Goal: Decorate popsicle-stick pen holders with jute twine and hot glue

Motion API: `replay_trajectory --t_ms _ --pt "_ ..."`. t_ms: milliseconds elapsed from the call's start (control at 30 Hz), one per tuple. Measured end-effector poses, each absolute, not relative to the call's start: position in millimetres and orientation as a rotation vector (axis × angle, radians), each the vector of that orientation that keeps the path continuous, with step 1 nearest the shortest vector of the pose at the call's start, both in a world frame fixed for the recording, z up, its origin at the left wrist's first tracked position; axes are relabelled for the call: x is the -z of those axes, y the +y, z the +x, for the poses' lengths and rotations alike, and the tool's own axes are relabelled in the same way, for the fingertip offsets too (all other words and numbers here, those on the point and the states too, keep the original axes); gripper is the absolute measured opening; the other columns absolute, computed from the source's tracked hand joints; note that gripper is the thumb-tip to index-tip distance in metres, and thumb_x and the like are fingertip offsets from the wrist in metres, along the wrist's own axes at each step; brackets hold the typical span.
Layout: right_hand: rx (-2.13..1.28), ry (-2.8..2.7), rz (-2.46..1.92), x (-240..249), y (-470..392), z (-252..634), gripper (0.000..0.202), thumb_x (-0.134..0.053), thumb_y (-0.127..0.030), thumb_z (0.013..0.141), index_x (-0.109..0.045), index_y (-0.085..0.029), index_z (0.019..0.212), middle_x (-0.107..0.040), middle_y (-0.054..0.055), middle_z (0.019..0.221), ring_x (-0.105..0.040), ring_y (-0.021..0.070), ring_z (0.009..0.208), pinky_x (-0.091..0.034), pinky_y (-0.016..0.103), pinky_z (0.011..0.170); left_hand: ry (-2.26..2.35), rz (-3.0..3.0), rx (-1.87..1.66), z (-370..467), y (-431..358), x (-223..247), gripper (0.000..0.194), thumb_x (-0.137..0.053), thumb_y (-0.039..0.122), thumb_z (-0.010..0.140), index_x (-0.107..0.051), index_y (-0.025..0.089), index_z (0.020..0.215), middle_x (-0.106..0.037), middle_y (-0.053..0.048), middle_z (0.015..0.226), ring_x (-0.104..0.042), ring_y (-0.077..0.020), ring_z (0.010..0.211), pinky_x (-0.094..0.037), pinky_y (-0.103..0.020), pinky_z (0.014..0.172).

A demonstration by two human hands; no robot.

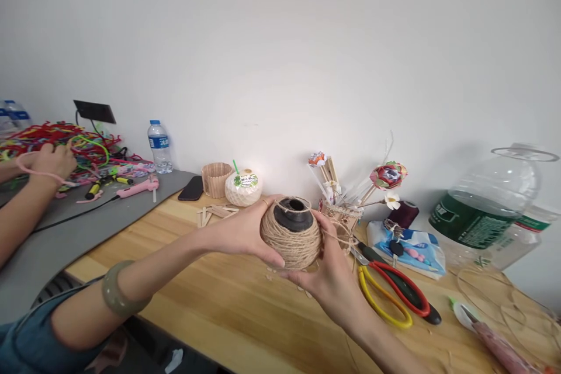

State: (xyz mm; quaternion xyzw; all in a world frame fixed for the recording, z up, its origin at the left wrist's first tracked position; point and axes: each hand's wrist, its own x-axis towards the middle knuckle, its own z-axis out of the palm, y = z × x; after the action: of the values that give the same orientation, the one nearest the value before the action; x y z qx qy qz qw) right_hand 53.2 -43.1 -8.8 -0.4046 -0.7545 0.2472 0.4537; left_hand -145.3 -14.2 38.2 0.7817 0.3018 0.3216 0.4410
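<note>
Between my two hands is a small round dark vase (293,221) with a narrow black neck, its body wound with brown jute twine (291,245). My left hand (245,232) curves round its left side, thumb along the lower front. The right hand (328,272) grips the other side, thumb underneath at the front and fingers partly hidden behind. A loose loop of twine lies over the black rim, and strands trail off at the right by my fingers. The vase is held above the wooden table (263,321), its mouth tilted slightly toward me.
Scissors (385,292) with red and yellow handles lie right of my hand, near a glue gun (491,333). Behind stand a large cut bottle (477,216), craft flowers (388,175), a white coconut (243,187) and a phone (191,188). At left, another person's hands (52,163) handle pipe cleaners.
</note>
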Motion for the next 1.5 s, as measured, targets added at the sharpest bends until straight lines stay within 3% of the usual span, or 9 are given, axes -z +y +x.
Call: replay_trajectory --t_ms 167,600,700,800,900,1000,1167,1333,1500 --pt "-0.969 -1.757 -0.787 8.1 -48.0 63.9 0.094 -0.075 -0.039 0.069 -0.013 -0.033 0.139 -0.025 0.011 0.148 -0.031 0.0261 0.134 -0.032 0.046 0.107 0.743 1.935 -0.897 -151.5 -9.6 -21.0 0.093 -0.085 0.026 0.054 -0.03 0.022 0.129 -0.04 -0.013 0.138 -0.037 -0.0299 0.129 -0.027 -0.044 0.109" --pt "-1.012 -1.554 -0.754 13.7 -53.1 82.4 0.064 -0.068 -0.035 0.078 -0.033 -0.04 0.132 -0.034 0.002 0.145 -0.034 0.023 0.133 -0.028 0.046 0.109 0.717 1.988 -1.069 -156.1 5.2 -6.1 0.099 -0.087 0.018 0.049 -0.033 0.024 0.132 -0.039 -0.012 0.138 -0.036 -0.0319 0.129 -0.026 -0.044 0.11" --pt "-0.982 -1.43 -0.682 9.8 -55.1 87.7 0.056 -0.068 -0.033 0.078 -0.043 -0.037 0.128 -0.039 0.002 0.143 -0.037 0.0239 0.131 -0.032 0.043 0.106 0.667 1.544 -1.094 -156.8 12.8 -2.6 0.09 -0.086 0.014 0.046 -0.045 0.022 0.125 -0.048 -0.009 0.134 -0.038 -0.0324 0.128 -0.028 -0.042 0.109" --pt "-0.954 -1.244 -0.651 6.4 -57.8 95.1 0.037 -0.065 -0.033 0.08 -0.056 -0.032 0.116 -0.052 0.003 0.133 -0.041 0.023 0.128 -0.036 0.04 0.104 0.6 1.057 -1.096 -156.3 23.1 4.3 0.069 -0.081 0.027 0.056 -0.051 0.02 0.118 -0.059 -0.009 0.122 -0.047 -0.0332 0.121 -0.038 -0.045 0.102" --pt "-0.917 -1.077 -0.677 4.3 -60.8 103.3 0.015 -0.065 -0.036 0.079 -0.067 -0.028 0.092 -0.065 0.001 0.114 -0.05 0.0222 0.12 -0.043 0.038 0.099 0.603 0.923 -1.086 -154.1 30.8 9.8 0.056 -0.062 0.045 0.074 -0.047 0.019 0.121 -0.064 -0.011 0.113 -0.057 -0.0318 0.109 -0.045 -0.051 0.092" --pt "-0.883 -1.017 -0.768 2.9 -64.0 110.0 0.015 -0.068 -0.041 0.076 -0.069 -0.027 0.079 -0.069 0.002 0.101 -0.057 0.0211 0.108 -0.052 0.031 0.084 0.597 0.851 -1.066 -150.1 32.4 10.3 0.053 -0.05 0.05 0.082 -0.045 0.018 0.124 -0.065 -0.012 0.109 -0.063 -0.0298 0.097 -0.051 -0.05 0.083" --pt "-0.917 -1.071 -0.861 0.1 -72.0 112.7 0.018 -0.068 -0.045 0.075 -0.072 -0.028 0.079 -0.072 0.004 0.092 -0.065 0.0194 0.091 -0.055 0.025 0.069 0.592 0.746 -1.07 -142.5 29.4 3.6 0.052 -0.044 0.052 0.087 -0.047 0.016 0.124 -0.066 -0.013 0.106 -0.065 -0.0286 0.092 -0.054 -0.044 0.076" --pt "-1.057 -1.19 -0.844 0.7 -88.9 112.1 0.019 -0.06 -0.043 0.082 -0.069 -0.027 0.079 -0.062 0.0 0.052 -0.059 0.0144 0.05 -0.051 0.024 0.05 0.613 0.667 -1.161 -138.7 37.9 -1.3 0.053 -0.046 0.052 0.086 -0.047 0.017 0.126 -0.062 -0.013 0.115 -0.062 -0.0289 0.102 -0.051 -0.046 0.086" --pt "-1.097 -1.365 -0.843 6.0 -99.4 141.1 0.022 -0.049 -0.038 0.089 -0.067 -0.028 0.08 -0.059 0.002 0.053 -0.055 0.0153 0.047 -0.05 0.027 0.048 0.672 0.658 -1.212 -140.3 46.5 -0.3 0.055 -0.045 0.054 0.085 -0.049 0.016 0.125 -0.061 -0.014 0.117 -0.062 -0.027 0.099 -0.054 -0.041 0.081"
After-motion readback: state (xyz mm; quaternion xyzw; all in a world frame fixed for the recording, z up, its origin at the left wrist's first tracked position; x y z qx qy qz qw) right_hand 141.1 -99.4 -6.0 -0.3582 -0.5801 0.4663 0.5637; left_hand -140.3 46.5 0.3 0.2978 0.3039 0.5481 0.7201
